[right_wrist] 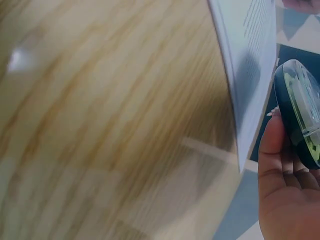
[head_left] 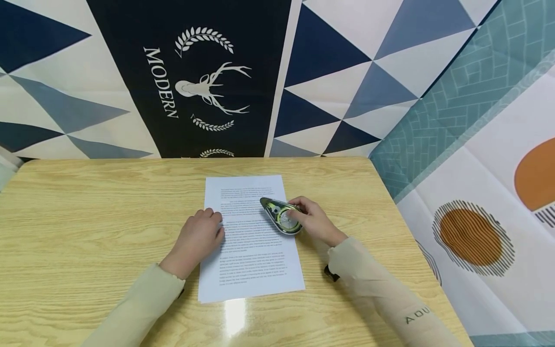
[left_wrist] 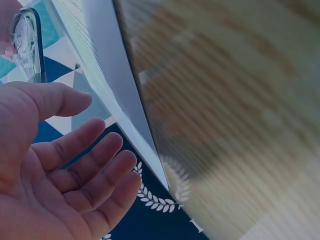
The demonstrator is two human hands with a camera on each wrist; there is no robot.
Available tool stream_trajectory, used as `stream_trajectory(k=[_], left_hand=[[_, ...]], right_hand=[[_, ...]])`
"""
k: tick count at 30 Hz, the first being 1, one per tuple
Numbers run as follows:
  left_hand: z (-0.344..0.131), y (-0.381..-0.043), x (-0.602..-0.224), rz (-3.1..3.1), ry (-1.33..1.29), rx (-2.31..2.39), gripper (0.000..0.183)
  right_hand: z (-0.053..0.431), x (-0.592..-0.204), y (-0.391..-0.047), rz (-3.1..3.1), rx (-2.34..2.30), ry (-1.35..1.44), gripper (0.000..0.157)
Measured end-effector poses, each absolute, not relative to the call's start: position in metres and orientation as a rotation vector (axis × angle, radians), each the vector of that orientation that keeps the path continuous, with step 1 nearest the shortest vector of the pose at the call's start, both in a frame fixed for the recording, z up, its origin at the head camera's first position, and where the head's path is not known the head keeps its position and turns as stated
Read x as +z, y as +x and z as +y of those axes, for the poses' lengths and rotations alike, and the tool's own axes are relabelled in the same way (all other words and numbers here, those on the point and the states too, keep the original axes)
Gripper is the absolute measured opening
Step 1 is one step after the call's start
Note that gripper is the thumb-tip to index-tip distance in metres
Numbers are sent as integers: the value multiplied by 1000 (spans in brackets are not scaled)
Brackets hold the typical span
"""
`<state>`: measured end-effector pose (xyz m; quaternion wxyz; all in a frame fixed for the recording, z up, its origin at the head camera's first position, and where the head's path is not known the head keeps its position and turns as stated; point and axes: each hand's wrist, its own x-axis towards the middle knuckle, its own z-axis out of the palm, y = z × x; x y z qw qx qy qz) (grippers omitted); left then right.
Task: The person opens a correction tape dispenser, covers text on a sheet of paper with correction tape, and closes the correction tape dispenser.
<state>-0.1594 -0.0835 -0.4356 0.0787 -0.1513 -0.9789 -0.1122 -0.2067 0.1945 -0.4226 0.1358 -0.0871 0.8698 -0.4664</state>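
Observation:
A sheet of printed paper (head_left: 260, 270) lies on the wooden table, its text in several paragraphs. My right hand (head_left: 320, 224) grips the wide end of a teardrop-shaped correction tape (head_left: 277, 214), clear with black and yellow-green parts. The tape is over the upper right of the page, its narrow tip pointing up and left. In the right wrist view, the correction tape (right_wrist: 299, 112) appears raised off the paper (right_wrist: 250, 75). By the page's left edge is my left hand (head_left: 197, 237). Its fingers (left_wrist: 85, 170) are loosely bent and hold nothing in the left wrist view.
The wood-grain table (head_left: 108, 217) extends on both sides of the page. A patterned backdrop (head_left: 225, 77) with a deer head and triangles stands behind its far edge. Another patterned cloth (head_left: 468, 231) hangs at the right.

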Motion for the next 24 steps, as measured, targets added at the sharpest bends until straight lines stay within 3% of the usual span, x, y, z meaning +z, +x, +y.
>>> stream_trajectory(k=[24], left_hand=[[-84, -163, -438, -3013, -475, -302, 13]], right_hand=[[233, -430, -220, 2550, -1449, 77, 41]])
